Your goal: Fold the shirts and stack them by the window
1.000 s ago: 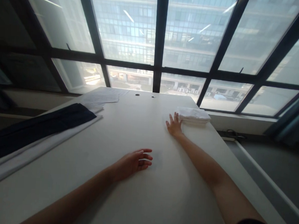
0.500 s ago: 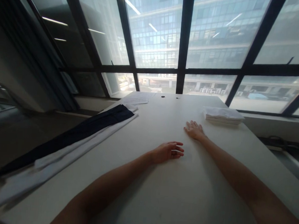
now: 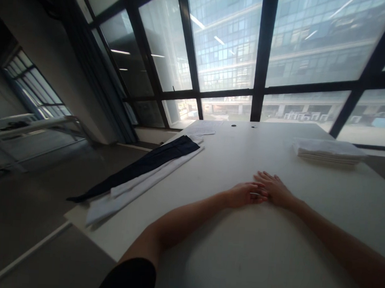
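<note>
On the white table [image 3: 212,241], my left hand [image 3: 243,195] rests with its fingers loosely curved and apart, holding nothing. Its fingertips meet or overlap the fingers of my right hand [image 3: 276,190], which lies palm down with fingers stretched out. Neither hand is on cloth. Beyond my right hand, a stack of folded white cloth [image 3: 329,151] sits near the table's right side. Dark navy trousers [image 3: 152,159] lie on white garments [image 3: 137,197] along the left edge.
White sheets [image 3: 203,127] lie at the far left corner of the table. Two small round fittings [image 3: 233,125] show near its far edge. Large dark-framed windows [image 3: 230,55] rise behind. On the left, a pale railing-like frame [image 3: 43,128] stands over the grey floor.
My hands have come together, the right one drawing back toward the left until the fingers meet. The view has turned left, so the floor and railing on that side show more.
</note>
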### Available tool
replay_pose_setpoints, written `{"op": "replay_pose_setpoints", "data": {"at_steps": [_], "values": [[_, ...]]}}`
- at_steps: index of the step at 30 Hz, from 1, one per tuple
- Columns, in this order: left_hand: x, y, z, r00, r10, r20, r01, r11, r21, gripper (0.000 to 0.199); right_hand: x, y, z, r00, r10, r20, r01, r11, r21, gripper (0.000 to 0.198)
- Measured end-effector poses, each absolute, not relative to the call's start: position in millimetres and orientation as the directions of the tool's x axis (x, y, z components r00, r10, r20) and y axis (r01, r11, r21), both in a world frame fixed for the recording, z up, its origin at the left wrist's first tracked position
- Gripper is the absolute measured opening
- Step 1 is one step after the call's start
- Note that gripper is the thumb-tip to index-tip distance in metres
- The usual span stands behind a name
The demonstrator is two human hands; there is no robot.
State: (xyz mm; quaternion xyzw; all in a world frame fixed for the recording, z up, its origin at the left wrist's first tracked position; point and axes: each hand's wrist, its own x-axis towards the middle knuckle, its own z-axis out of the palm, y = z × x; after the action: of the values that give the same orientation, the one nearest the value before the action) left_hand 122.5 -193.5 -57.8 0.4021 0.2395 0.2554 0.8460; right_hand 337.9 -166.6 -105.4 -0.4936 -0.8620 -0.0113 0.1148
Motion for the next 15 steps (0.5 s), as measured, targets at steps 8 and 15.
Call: {"op": "replay_pose_setpoints", "data": {"at_steps": [8, 15], "values": [[112, -182, -53, 0.785, 0.597, -0.168, -0.13, 0.424, 0.896, 0.045, 341, -158, -115, -0.499, 0.823, 0.271, 0.838, 0.538, -0.091, 0.055], [5, -105, -1, 0.074, 0.981, 0.177, 0.618, -0.184, 0.764, 0.044, 338, -160, -115, -0.46, 0.85, 0.256, 0.845, 0.508, -0.168, 0.056]]}}
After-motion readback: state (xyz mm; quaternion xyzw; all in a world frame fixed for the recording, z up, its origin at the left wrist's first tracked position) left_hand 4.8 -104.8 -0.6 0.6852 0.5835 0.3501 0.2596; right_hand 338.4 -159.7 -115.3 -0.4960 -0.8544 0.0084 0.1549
